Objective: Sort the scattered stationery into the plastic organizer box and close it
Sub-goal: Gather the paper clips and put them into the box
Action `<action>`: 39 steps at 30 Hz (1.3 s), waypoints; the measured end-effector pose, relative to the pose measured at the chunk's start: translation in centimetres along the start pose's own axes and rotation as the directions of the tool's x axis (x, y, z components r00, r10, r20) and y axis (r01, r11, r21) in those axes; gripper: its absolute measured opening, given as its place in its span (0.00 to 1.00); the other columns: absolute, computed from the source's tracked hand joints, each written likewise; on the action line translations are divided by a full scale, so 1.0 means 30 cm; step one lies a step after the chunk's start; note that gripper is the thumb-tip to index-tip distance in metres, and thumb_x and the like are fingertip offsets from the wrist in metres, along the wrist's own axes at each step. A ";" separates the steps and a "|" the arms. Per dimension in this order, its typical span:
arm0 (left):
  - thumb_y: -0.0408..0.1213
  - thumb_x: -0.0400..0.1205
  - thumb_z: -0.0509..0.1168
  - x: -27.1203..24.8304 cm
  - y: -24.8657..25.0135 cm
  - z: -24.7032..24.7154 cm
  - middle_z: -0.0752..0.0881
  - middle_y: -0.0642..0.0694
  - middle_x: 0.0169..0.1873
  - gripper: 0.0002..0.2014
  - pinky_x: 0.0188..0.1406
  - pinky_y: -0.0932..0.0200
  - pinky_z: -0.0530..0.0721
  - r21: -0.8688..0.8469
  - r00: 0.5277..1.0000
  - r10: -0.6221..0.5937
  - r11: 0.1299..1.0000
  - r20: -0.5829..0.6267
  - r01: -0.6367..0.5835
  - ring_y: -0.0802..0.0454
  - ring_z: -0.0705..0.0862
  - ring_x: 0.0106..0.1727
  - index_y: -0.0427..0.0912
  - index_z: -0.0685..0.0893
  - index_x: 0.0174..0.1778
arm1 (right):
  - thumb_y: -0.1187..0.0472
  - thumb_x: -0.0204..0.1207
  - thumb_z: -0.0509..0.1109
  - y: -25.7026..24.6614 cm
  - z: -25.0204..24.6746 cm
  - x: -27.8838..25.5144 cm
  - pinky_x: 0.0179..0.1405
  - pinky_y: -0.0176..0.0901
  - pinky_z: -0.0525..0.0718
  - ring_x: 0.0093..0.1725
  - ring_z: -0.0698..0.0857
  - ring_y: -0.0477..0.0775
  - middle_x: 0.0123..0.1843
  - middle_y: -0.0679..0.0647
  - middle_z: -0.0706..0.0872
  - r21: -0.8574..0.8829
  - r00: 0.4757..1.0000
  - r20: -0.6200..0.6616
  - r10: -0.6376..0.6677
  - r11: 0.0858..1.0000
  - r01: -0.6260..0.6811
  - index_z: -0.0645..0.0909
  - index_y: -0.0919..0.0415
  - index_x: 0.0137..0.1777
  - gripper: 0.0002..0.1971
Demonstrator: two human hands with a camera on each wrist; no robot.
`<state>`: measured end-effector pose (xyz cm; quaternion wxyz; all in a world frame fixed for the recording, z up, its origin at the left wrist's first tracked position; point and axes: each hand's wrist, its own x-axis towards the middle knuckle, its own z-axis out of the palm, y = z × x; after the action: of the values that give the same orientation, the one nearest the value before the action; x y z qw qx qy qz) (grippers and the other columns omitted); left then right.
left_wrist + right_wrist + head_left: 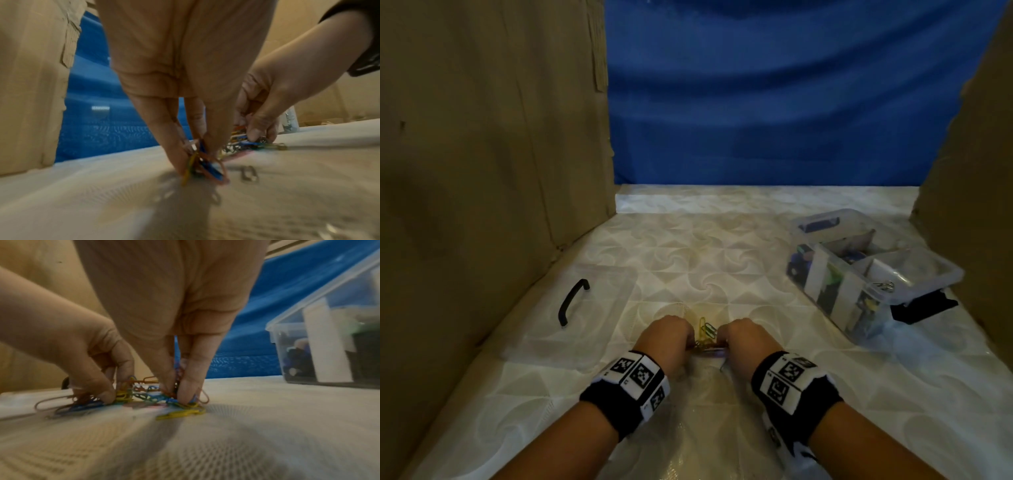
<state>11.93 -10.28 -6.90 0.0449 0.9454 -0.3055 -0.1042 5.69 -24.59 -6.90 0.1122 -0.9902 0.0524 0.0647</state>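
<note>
A small heap of coloured paper clips (705,334) lies on the table between my two hands. My left hand (671,337) pinches a bunch of clips (202,164) from the left side. From the right, my right hand (739,337) pinches more of the paper clips (180,402) against the table. The clear plastic organizer box (873,274) stands open at the right, its compartments holding dark and coloured stationery. Its clear lid (571,308) with a black handle lies flat at the left.
Tall cardboard walls (482,154) close in the left and right sides, and a blue cloth (774,102) hangs at the back. A few silver clips (248,174) lie loose on the patterned white tablecloth (722,260) near my left hand.
</note>
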 end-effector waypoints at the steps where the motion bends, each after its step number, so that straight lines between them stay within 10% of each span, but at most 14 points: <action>1: 0.33 0.80 0.64 0.002 -0.005 -0.003 0.87 0.43 0.55 0.11 0.56 0.54 0.83 -0.019 1.000 0.000 1.000 -0.010 0.000 0.43 0.84 0.57 0.43 0.87 0.55 | 0.63 0.78 0.64 0.012 -0.003 -0.004 0.55 0.45 0.81 0.56 0.85 0.62 0.56 0.61 0.86 0.043 1.000 -0.017 0.020 0.999 -0.019 0.85 0.57 0.58 0.13; 8: 0.37 0.79 0.68 0.025 -0.014 -0.038 0.89 0.45 0.58 0.13 0.60 0.62 0.79 -0.174 1.000 -0.022 0.985 0.001 0.021 0.47 0.86 0.59 0.46 0.89 0.58 | 0.60 0.75 0.70 0.114 -0.044 -0.042 0.45 0.35 0.74 0.48 0.86 0.54 0.49 0.57 0.91 0.321 0.986 -0.139 0.093 0.946 -0.043 0.90 0.57 0.51 0.09; 14: 0.36 0.76 0.71 0.041 0.008 -0.042 0.91 0.46 0.53 0.11 0.51 0.68 0.77 -0.280 0.998 -0.047 0.960 -0.051 0.031 0.49 0.87 0.55 0.45 0.91 0.53 | 0.68 0.72 0.73 0.198 -0.163 -0.094 0.51 0.62 0.87 0.44 0.90 0.63 0.40 0.62 0.92 0.634 0.935 -0.289 0.206 0.773 0.026 0.91 0.60 0.47 0.07; 18: 0.34 0.74 0.72 0.044 0.022 -0.039 0.92 0.46 0.50 0.09 0.47 0.68 0.77 -0.309 0.994 -0.054 0.951 -0.099 0.021 0.50 0.88 0.51 0.44 0.92 0.50 | 0.70 0.74 0.73 0.290 -0.318 -0.159 0.50 0.44 0.87 0.46 0.87 0.57 0.45 0.58 0.89 0.721 0.852 -0.398 0.339 0.690 0.062 0.87 0.69 0.55 0.11; 25: 0.33 0.73 0.73 0.051 0.039 -0.044 0.92 0.47 0.47 0.09 0.44 0.68 0.76 -0.313 0.992 -0.056 0.950 -0.112 0.018 0.52 0.88 0.49 0.44 0.93 0.47 | 0.69 0.76 0.70 0.633 -0.536 -0.196 0.59 0.44 0.81 0.54 0.87 0.62 0.52 0.63 0.90 0.472 0.697 -0.520 0.493 0.846 -0.247 0.88 0.64 0.57 0.11; 31: 0.38 0.72 0.75 0.048 0.046 -0.034 0.92 0.48 0.45 0.06 0.47 0.65 0.81 -0.335 0.991 -0.084 0.941 -0.106 0.044 0.52 0.88 0.47 0.46 0.93 0.44 | 0.65 0.80 0.64 0.791 -0.564 -0.089 0.59 0.50 0.83 0.59 0.85 0.64 0.59 0.65 0.87 -0.034 0.784 -0.296 0.545 0.814 -0.579 0.87 0.67 0.57 0.12; 39: 0.34 0.74 0.72 0.042 0.040 -0.047 0.92 0.50 0.45 0.07 0.44 0.70 0.76 -0.331 0.987 -0.115 0.941 -0.110 0.072 0.54 0.88 0.48 0.46 0.93 0.44 | 0.58 0.70 0.72 0.900 -0.479 0.048 0.53 0.54 0.86 0.43 0.87 0.62 0.39 0.57 0.85 -0.095 0.849 -0.146 0.507 0.847 -0.522 0.86 0.63 0.45 0.09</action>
<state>12.56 -11.95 -5.54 0.2151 0.9431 -0.2353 -0.0946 5.59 -54.18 0.98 0.0225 -0.9470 0.3181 0.0385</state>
